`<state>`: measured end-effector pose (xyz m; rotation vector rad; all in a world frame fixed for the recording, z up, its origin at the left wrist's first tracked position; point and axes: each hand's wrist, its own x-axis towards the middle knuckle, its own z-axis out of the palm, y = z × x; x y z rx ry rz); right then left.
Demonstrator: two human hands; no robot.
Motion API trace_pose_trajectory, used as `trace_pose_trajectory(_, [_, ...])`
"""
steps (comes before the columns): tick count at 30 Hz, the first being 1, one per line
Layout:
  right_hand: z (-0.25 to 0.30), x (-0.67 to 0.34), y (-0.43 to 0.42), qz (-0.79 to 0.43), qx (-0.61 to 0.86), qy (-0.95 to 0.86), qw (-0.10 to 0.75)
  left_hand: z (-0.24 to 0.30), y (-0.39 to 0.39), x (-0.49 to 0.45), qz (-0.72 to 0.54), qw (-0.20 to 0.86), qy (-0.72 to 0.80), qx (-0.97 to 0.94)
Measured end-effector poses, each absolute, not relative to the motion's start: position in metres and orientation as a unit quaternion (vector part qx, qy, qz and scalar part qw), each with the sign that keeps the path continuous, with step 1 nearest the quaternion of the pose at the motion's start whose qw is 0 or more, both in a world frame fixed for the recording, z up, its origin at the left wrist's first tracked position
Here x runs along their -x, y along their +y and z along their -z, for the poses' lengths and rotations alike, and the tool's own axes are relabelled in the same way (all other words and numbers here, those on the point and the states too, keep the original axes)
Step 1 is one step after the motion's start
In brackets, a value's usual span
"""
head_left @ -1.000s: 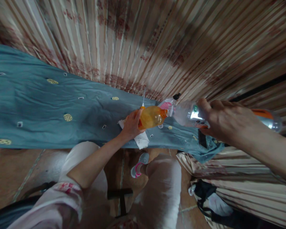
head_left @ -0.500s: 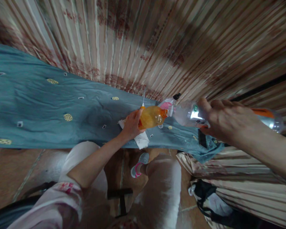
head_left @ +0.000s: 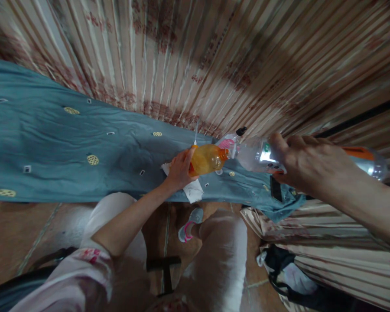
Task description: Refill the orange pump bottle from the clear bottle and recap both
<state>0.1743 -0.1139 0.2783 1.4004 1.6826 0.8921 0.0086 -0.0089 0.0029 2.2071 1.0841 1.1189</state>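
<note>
My left hand [head_left: 179, 170] is closed round the base of an orange see-through bottle [head_left: 208, 158], which stands on the blue cloth-covered table [head_left: 68, 147]. My right hand [head_left: 307, 167] grips a clear plastic bottle [head_left: 256, 155] with an orange cap end at the far right; it is tipped on its side with its mouth against the top of the orange bottle. Under my left hand lies a crumpled white tissue [head_left: 192, 190]. A pink-labelled item [head_left: 226, 143] with a black tip sits just behind the two bottles.
A striped floral curtain [head_left: 214, 60] hangs right behind the table and drapes down at the right. My knees in white trousers [head_left: 221, 251] are below the table edge, over a brown tiled floor. A dark bag [head_left: 289, 273] lies at the lower right.
</note>
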Motion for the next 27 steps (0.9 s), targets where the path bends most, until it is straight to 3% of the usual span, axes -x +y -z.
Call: trace_pose_trajectory(27, [-0.2792, -0.1745, -0.1114, -0.357, -0.539, 0.650, 0.399, -0.0033, -0.0095, -0.0080, -0.397, 0.210, 0.396, -0.801])
